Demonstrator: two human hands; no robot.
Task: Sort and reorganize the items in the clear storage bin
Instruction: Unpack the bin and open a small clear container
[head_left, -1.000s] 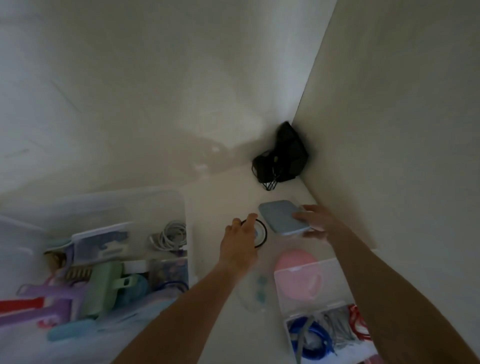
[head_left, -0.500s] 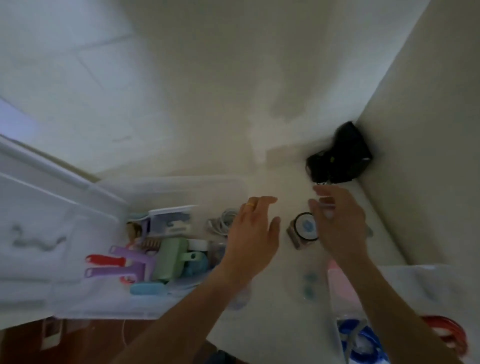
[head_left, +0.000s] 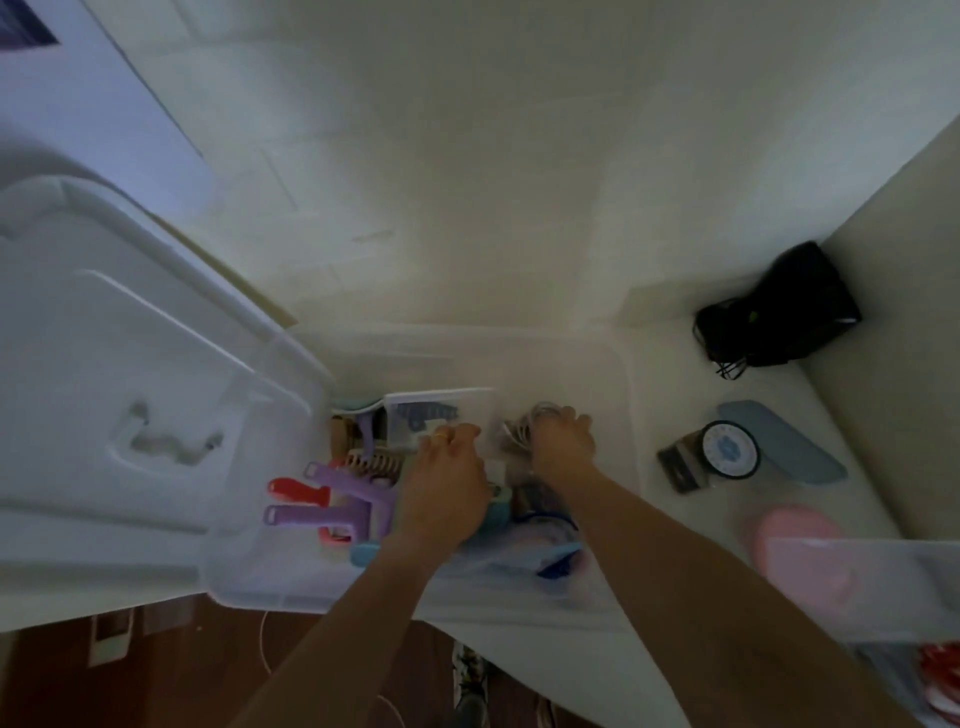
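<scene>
Head view, bin: I see the clear storage bin (head_left: 621, 395) on the white counter, centre-left, with both hands reaching inside it.
Left hand: my left hand (head_left: 447, 488) sits over the middle of the bin, fingers curled down at the edge of a small clear box (head_left: 441, 413); I cannot tell whether it grips anything.
Right hand: my right hand (head_left: 563, 441) is curled around a bundle of white cable (head_left: 524, 423) at the bin's far right.
Bin contents: purple-handled tools (head_left: 337, 493) and a red handle (head_left: 296, 491) lie at the left.
Lid: a clear lid (head_left: 130, 389) lies left of the bin.
Counter right: a round dial scale (head_left: 724, 457), a blue lid (head_left: 795, 447), a pink disc (head_left: 800, 545), a black bundle (head_left: 779, 312) in the corner.
Writing: none I can read; the dial's markings are blurred.
</scene>
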